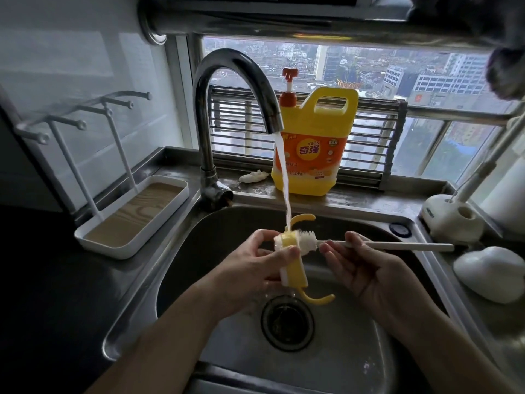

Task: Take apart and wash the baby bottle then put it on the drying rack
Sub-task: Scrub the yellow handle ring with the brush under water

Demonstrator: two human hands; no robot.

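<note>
our left hand (255, 260) grips the yellow handle ring (295, 268) over the sink (341, 351), under the tap water (284, 172), its long axis running away from us. our right hand (366, 268) pinches the brush (412, 245), which lies crosswise with its bristles touching the ring's far end. the drying rack (136, 211) stands well off to the left, nearer our left hand; the soap jug (312, 143) reads "keon" and "奇强".

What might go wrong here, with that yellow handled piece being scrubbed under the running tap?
1. The left hand pinches the wet yellow ring over the drain; it might slip and fall there.
2. The right hand holds the brush lightly by its thin handle, so it may twist loose.
3. The water stream strikes the ring and could splash onto the counter.
</note>
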